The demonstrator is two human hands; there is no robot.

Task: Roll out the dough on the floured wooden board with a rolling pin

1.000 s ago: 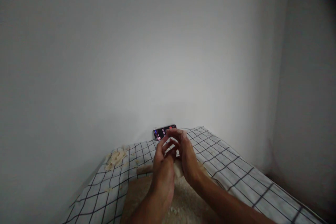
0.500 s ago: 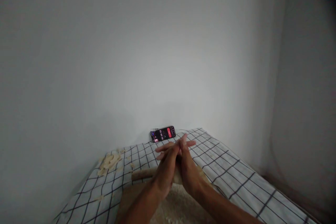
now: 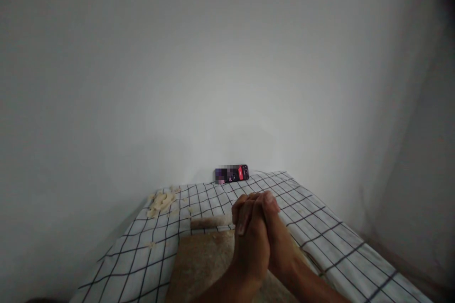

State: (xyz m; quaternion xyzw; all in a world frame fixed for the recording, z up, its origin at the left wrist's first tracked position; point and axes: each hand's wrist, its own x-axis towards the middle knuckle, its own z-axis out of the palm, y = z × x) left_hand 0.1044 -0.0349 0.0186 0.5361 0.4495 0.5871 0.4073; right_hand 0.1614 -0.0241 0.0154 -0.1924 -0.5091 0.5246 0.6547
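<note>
My left hand (image 3: 250, 234) and my right hand (image 3: 278, 229) are clasped together above a brown board (image 3: 201, 258). Fingers of each wrap closed over the other, with the palms pressed together. Whatever lies between the palms, if anything, is hidden. Just behind the hands, a wooden rolling pin (image 3: 210, 222) lies across the far edge of the board, its right part covered by my hands. Flat pale pieces that look like dough (image 3: 162, 202) lie heaped at the far left of the cloth.
A white cloth with dark checks (image 3: 142, 258) covers the table. At its back edge a phone (image 3: 232, 173) with a lit screen leans near the white wall (image 3: 227, 66). Small pale scraps (image 3: 151, 245) lie on the cloth at the left.
My hands went from crossed with fingers stretched out to clasped with fingers folded over. They also sit further right and nearer. The view has shifted a little.
</note>
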